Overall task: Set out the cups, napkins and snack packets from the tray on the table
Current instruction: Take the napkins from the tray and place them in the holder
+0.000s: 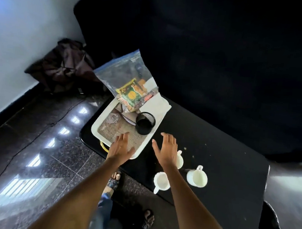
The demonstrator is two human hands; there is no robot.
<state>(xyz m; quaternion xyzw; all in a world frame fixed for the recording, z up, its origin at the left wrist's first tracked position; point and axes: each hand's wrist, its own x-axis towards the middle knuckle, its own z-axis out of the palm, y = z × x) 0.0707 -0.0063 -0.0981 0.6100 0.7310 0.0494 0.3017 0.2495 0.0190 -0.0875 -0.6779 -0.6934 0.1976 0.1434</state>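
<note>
Black mesh cup (145, 123) standing on the tray, dark brown bag (64, 65) slumped against the wall — glossy stone floor (23, 148)

The surface (218, 139) is black and glossy, standing on a dark speckled floor (33, 140). At its 10 o'clock end lies a white tray (99, 122). Toward 5 o'clock, well apart from the tray, three white cups stand upright straight on the top: one (161, 181) at the near edge, one (197, 177) beside it, and a third (180, 159) partly hidden behind an arm.
</note>
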